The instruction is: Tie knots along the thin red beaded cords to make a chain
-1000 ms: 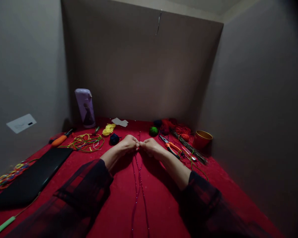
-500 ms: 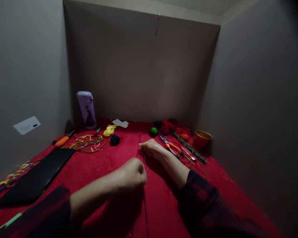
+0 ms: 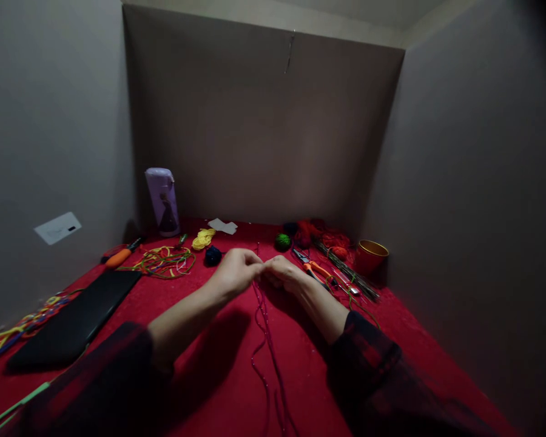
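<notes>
Thin purplish cords (image 3: 266,337) run from between my hands down the red cloth toward me, some straight, one wavy. My left hand (image 3: 237,271) is closed in a pinch at the cords' upper end. Right against it, my right hand (image 3: 281,271) pinches the same spot, its fingers curled. The fingertips of both hands meet, and the exact point of grip is hidden. A short length of cord shows beyond the hands, ending near a small pin-like point (image 3: 258,244) on the cloth.
At left are a black slab (image 3: 75,321), tangled cords (image 3: 164,262), an orange-handled tool (image 3: 118,259) and a purple container (image 3: 162,203). Dark blue (image 3: 213,255), yellow (image 3: 203,239) and green yarn (image 3: 283,242) lie behind. Pliers (image 3: 316,267), a stick bundle (image 3: 346,267) and a red cup (image 3: 370,256) are right.
My left hand has moved up and away from me to meet my right hand, which stays nearly in place. The cords below now lie looser and more spread.
</notes>
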A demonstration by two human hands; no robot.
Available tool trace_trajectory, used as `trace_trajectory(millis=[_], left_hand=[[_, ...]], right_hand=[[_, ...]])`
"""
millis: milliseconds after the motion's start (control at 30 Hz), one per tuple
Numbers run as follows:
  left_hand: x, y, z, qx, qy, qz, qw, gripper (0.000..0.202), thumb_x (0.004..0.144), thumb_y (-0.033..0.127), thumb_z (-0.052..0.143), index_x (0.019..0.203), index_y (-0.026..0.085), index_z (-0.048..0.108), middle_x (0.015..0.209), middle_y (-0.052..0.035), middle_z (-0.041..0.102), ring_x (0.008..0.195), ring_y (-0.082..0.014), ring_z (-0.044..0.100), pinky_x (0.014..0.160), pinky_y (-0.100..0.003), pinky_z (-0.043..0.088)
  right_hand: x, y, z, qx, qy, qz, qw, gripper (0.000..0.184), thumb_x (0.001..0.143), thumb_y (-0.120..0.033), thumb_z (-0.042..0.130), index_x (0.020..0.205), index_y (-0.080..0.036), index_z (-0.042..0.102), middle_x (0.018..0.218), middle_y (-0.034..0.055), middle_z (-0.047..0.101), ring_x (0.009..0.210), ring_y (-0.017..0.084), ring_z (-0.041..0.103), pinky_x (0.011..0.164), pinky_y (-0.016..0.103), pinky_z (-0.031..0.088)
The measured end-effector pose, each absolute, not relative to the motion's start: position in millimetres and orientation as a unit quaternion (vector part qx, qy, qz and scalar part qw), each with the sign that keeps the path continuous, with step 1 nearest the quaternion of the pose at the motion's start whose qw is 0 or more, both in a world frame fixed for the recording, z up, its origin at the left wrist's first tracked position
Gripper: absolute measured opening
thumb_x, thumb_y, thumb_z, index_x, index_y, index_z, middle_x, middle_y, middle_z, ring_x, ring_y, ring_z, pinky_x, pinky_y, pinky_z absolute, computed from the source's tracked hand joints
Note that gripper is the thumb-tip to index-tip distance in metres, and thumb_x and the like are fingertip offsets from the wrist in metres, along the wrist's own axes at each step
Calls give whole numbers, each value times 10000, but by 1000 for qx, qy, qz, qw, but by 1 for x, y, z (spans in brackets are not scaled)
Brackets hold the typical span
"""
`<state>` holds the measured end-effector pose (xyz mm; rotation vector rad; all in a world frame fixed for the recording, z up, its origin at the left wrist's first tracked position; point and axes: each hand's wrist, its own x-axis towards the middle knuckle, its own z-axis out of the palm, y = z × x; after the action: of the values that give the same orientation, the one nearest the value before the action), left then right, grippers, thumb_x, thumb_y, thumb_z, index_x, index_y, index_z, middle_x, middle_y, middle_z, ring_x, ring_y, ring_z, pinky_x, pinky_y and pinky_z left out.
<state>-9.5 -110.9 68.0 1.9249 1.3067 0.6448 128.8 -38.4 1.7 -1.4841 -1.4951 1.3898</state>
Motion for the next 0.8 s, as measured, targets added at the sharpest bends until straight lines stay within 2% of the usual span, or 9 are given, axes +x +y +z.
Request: trace_trajectory(millis=[33,100,267,400,500,633,800], left_hand=[[-7,-87,59,695,553,296,352,133,695,175,475,647,146,595,501,1,515,401,-78,386,424,-209,285],[-2,-55,40,645,585,288,399,170,720,122,429,588,135,536,395,21,436,341,-75,345,403,-213,266],[1,-39,16,648,549,260,460,307,804,219,386,517,148,466,340,31,386,279,-61,285,350,-209,202],[-5,-33,14,645,537,258,479,215,749,236,499,559,136,515,335,63,345,276,-42,231,337,-203,149],[-7,-25,11,646,535,269,474,115,684,191,558,598,117,575,333,68,354,285,-39,238,338,-199,155],[-7,-23,5,640,551,303,441,85,619,111,576,535,110,560,335,56,397,305,-40,293,347,-192,187],[-2,-34,9,614,548,321,469,202,665,107,506,465,127,490,328,42,414,284,-38,268,332,-199,161]], right_hand=[[129,-38,1,-554,-567,528,305,267,677,-177,539,490,-178,348,402,-66,291,356,48,218,339,210,148],[130,-38,1,-538,-570,542,304,259,675,-176,538,493,-174,354,404,-75,271,353,41,189,339,209,128],[132,-40,5,-516,-570,565,299,224,696,-201,523,520,-165,389,411,-84,270,341,34,171,340,204,111],[133,-43,10,-514,-568,577,283,274,695,-188,511,506,-179,312,406,-90,237,333,28,157,340,200,105],[133,-44,13,-532,-583,552,270,233,680,-142,499,510,-170,342,404,-86,256,330,27,176,341,195,130],[137,-44,20,-588,-635,445,232,169,709,-200,509,556,-151,457,419,-61,337,336,44,250,352,200,177],[128,-89,35,-576,-783,182,149,220,763,-233,473,611,-127,591,529,37,526,447,90,414,425,215,256]])
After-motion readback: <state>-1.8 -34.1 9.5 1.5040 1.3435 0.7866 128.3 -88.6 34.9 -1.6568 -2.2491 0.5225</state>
